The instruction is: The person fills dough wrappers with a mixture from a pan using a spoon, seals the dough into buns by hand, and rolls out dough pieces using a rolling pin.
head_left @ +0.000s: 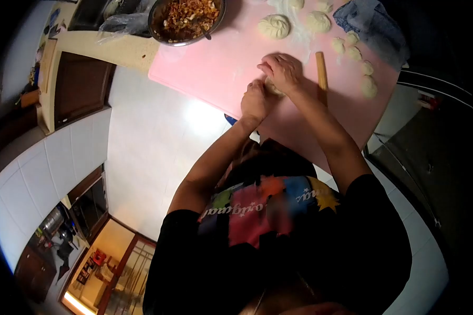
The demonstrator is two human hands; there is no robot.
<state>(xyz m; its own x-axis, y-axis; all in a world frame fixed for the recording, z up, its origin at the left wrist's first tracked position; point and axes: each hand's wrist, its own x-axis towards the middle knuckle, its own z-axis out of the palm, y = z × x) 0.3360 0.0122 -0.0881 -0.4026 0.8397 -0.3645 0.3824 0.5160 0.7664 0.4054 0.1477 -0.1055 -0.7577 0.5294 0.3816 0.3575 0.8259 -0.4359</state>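
The left hand (pixel 254 102) and the right hand (pixel 284 72) are cupped around a dough piece (pixel 271 87), which is located between them at the pink surface (pixel 210 79). The rolling pin (pixel 321 73) lies just right of the right hand. A pleated bun (pixel 274 27) sits beyond both hands. The bowl (pixel 155 30) of filling (pixel 186 20) stands ahead-left of the left hand.

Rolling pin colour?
Light brown, plain: the rolling pin shows best in the head view, the only one.
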